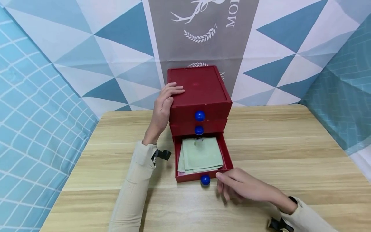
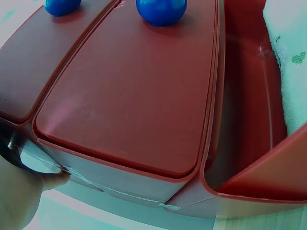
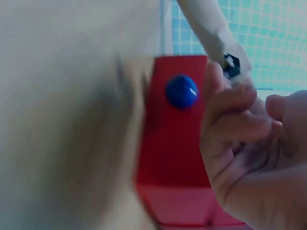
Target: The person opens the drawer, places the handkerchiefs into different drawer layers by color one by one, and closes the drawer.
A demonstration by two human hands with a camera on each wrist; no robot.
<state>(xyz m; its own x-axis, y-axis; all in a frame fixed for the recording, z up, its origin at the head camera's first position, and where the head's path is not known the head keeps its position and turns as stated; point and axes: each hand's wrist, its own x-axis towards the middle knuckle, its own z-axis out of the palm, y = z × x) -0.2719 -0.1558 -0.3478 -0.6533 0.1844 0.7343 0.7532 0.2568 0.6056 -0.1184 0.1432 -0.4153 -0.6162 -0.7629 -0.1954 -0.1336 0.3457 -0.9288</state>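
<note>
A dark red drawer cabinet (image 1: 197, 84) with blue ball knobs stands on the table. Its bottom drawer (image 1: 227, 154) is pulled out, with a folded pale green cloth (image 1: 203, 154) inside. My left hand (image 1: 162, 109) rests on the cabinet's upper left edge, fingers across the top; the left wrist view shows the thumb (image 2: 55, 179) against the side wall. By the right front corner of the drawer is my right hand (image 1: 243, 185), its fingers loosely bent and nothing in them. The drawer's blue knob (image 1: 205, 180) lies just left of it, apart from the fingers.
Two upper drawers with blue knobs, top (image 1: 200, 115) and middle (image 1: 199, 130), are closed. The wood-grain table (image 1: 284, 145) extends on both sides. A patterned cloth backdrop (image 1: 121, 48) hangs behind the cabinet, and a blue checked cloth (image 1: 34, 106) covers the left side.
</note>
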